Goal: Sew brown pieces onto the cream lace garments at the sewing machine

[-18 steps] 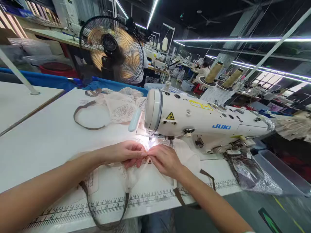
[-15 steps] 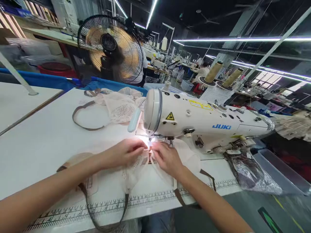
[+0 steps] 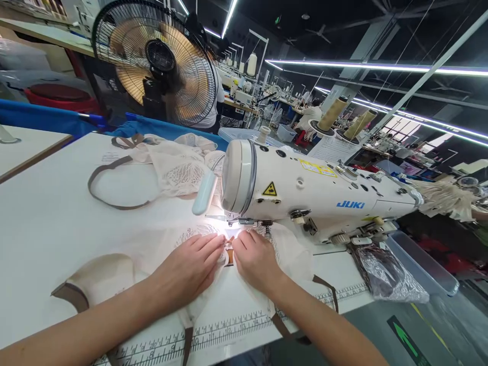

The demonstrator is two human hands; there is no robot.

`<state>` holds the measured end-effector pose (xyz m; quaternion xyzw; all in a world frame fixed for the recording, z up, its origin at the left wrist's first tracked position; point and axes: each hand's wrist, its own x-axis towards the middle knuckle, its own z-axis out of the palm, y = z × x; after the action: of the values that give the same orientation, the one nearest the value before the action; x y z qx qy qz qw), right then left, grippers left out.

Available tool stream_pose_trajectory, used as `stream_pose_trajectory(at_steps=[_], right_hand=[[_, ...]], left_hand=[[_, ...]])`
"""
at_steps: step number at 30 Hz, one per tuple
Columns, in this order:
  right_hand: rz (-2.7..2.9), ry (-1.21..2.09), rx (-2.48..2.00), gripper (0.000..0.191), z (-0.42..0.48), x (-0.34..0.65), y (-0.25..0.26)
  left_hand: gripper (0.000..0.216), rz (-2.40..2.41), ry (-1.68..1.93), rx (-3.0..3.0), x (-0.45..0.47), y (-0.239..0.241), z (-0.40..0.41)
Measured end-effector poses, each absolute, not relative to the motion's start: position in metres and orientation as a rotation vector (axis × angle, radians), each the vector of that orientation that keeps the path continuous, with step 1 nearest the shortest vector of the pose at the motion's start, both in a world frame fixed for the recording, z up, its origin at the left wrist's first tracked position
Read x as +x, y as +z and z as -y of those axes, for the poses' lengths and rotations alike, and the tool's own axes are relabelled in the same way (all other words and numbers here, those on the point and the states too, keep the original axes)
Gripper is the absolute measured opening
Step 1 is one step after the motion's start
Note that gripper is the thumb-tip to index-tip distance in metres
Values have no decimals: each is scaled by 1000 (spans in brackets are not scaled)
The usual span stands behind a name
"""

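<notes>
My left hand (image 3: 188,267) lies flat, fingers stretched out, on a pale lace garment (image 3: 114,269) with brown elastic straps, just left of the lit needle area. My right hand (image 3: 255,256) rests on the same garment from the right, its fingers curled and pressing the fabric near a small brown strip (image 3: 229,254) between the two hands. Both hands sit directly in front of the white JUKI sewing machine (image 3: 305,193), under its head.
A pile of similar lace pieces with a brown strap loop (image 3: 168,162) lies at the back of the white table (image 3: 49,213). A running fan (image 3: 156,61) stands behind. A grey bin (image 3: 423,262) and a plastic bag (image 3: 385,274) are at the right.
My left hand has gone from pinching the fabric to lying flat on it. Both hands have pushed the garment toward the needle. The view has shifted a little.
</notes>
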<state>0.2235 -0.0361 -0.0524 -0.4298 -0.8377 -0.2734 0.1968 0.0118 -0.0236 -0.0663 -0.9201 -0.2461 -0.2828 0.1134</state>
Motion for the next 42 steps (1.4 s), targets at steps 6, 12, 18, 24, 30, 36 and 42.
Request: stream_pose_trajectory(at_steps=[6, 12, 18, 24, 30, 36, 42], right_hand=[[2370, -784, -1208, 22, 41, 220, -49], [2446, -663, -1188, 21, 38, 226, -47], [2390, -606, -1163, 15, 38, 231, -48], [2425, -599, -1184, 17, 39, 234, -50], [2426, -565, -1195, 16, 36, 237, -52], [2490, -496, -1270, 19, 38, 239, -53], [2461, -571, -1211, 21, 37, 238, -54]], left_hand=[[38, 763, -937, -2703, 13, -65, 26], [36, 814, -906, -2775, 14, -69, 28], [38, 849, -921, -2726, 17, -77, 31], [42, 856, -876, -2713, 17, -79, 34], [40, 840, -842, -2713, 18, -76, 32], [35, 804, -825, -2717, 18, -71, 31], [35, 801, -799, -2716, 19, -73, 31]])
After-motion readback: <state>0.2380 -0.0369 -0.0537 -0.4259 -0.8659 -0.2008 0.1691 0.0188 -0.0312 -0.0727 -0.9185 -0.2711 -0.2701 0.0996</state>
